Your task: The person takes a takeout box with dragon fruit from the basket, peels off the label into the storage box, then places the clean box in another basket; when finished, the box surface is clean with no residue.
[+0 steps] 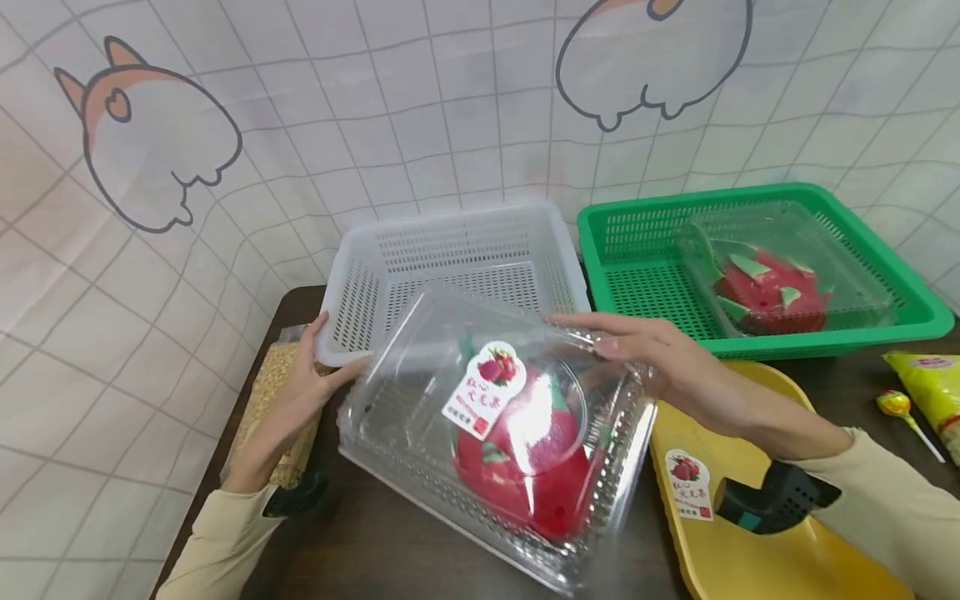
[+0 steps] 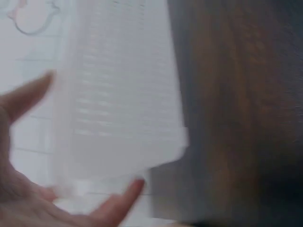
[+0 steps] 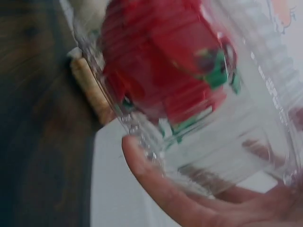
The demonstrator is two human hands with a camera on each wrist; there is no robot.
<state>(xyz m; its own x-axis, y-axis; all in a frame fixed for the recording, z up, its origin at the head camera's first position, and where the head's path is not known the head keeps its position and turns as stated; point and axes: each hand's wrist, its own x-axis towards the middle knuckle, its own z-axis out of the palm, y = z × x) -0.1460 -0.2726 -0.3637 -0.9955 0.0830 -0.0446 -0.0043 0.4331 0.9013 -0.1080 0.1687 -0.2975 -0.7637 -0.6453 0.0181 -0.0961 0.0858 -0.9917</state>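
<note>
In the head view, my right hand (image 1: 660, 358) grips a clear plastic clamshell box (image 1: 412, 417) by its far right edge. A red dragon fruit (image 1: 525, 475) with green scales sits inside, and a white fruit label (image 1: 487, 387) is stuck on the lid. The box hangs tilted in front of a white slotted basket (image 1: 457, 217), partly overlapping it. My left hand (image 1: 300, 400) is at the basket's near left corner. The left wrist view has its fingers spread around the basket's end (image 2: 123, 156), fairly straight. My right thumb (image 3: 142, 158) lies along the box edge in the right wrist view.
A green basket (image 1: 615, 217) at back right holds another clear box (image 1: 847, 250) with a dragon fruit. A yellow tray (image 1: 735, 550) with a fruit label stands front right. A lollipop (image 1: 896, 404) and yellow-green packet (image 1: 933, 387) lie far right; a bag of pale kernels (image 1: 270, 392) lies left.
</note>
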